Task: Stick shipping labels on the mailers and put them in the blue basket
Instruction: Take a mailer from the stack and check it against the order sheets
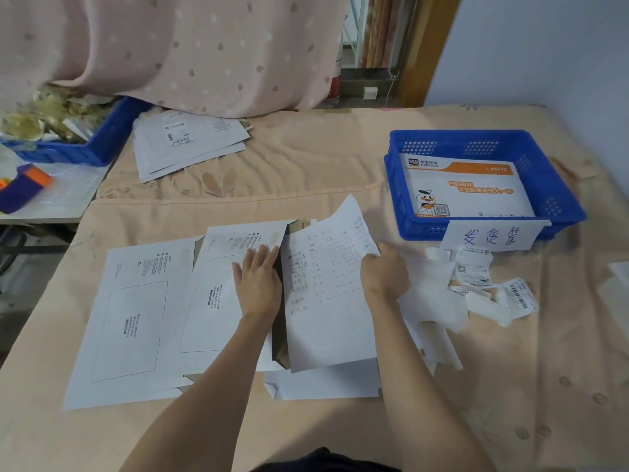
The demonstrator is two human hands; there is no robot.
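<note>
The left hand [257, 282] lies flat, fingers straight and together, pressing down on the white mailer [218, 291] at the middle of the bed. Its fingertips reach the mailer's open right edge, where a dark inside shows. The right hand [386, 272] is curled round the right edge of a handwritten sheet [326, 294], pinching it between thumb and fingers, with the sheet tilted up and its lower part over the mailer's open side. Both forearms reach in from the bottom edge, bare.

The mailer under the left hand carries sideways print reading "Please attach sto express waybill here". A second mailer [132, 321] lies just left of it with the same box outline; its print is too small to read surely. The sheet's writing is rows of numbers and characters that I cannot make out.

The blue basket [558, 185] stands up and to the right of the middle mailer, well apart from it. Inside lies an envelope [466, 189] printed "sto express" with an orange band, a cartoon figure and a QR code. A paper tag [490, 237] with handwritten blue characters hangs on the basket's front wall. Loose shipping labels [476, 284] with barcodes lie crumpled just right of the right hand, below the basket. More mailers [190, 141] are stacked far up and left of the middle mailer.
</note>
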